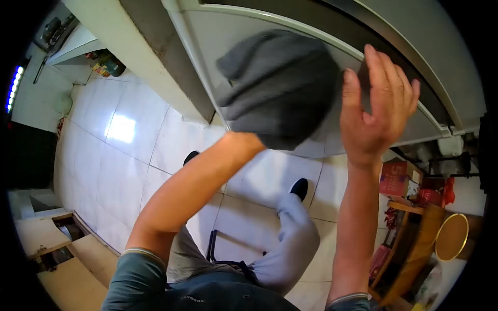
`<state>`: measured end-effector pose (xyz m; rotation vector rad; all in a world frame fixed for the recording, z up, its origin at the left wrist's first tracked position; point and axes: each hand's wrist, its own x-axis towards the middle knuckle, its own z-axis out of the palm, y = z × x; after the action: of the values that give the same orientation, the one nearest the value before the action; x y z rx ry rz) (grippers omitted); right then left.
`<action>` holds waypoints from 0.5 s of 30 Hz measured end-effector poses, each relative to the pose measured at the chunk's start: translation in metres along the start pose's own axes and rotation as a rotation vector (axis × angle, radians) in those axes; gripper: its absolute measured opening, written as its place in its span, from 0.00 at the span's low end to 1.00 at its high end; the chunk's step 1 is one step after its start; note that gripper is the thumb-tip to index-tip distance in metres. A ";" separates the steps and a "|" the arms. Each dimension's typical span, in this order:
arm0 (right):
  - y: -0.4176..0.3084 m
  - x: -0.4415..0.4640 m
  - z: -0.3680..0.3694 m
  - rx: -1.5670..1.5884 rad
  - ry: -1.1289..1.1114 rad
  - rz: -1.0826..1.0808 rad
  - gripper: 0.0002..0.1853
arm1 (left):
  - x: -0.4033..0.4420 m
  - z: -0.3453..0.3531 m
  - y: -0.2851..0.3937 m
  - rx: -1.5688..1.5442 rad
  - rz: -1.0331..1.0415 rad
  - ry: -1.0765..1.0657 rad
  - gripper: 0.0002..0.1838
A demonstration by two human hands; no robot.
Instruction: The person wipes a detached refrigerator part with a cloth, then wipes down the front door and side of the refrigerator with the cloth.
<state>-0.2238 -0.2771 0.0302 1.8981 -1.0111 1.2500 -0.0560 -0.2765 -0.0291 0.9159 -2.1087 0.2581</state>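
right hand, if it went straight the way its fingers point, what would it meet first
Probably the dark strip along the pale panel, just past the fingertips of the right hand; depth is unclear, so they may already touch it.

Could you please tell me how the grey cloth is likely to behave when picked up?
The grey cloth should be floppy, as loose folds run across it. It seems unlikely to roll, since its outline is uneven. Breakage looks improbable too, with no rigid parts showing.
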 end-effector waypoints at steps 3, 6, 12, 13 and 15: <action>0.008 -0.005 0.012 -0.038 0.038 -0.036 0.20 | -0.010 -0.025 -0.023 -0.013 -0.252 0.039 0.29; -0.006 -0.003 0.015 -0.073 0.033 0.021 0.20 | -0.009 -0.012 -0.021 -0.036 -0.380 0.055 0.28; 0.000 -0.003 0.019 -0.064 0.062 0.004 0.19 | 0.004 0.022 0.005 -0.162 -0.341 0.019 0.27; 0.004 -0.003 0.017 -0.072 0.049 -0.014 0.18 | -0.004 0.018 0.000 -0.184 -0.387 -0.037 0.27; 0.005 -0.001 0.016 -0.084 0.038 -0.036 0.18 | -0.018 0.010 -0.009 -0.239 -0.467 -0.152 0.27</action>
<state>-0.2212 -0.2928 0.0245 1.8143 -0.9898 1.1997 -0.0478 -0.2783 -0.0500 1.2740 -1.9363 -0.3044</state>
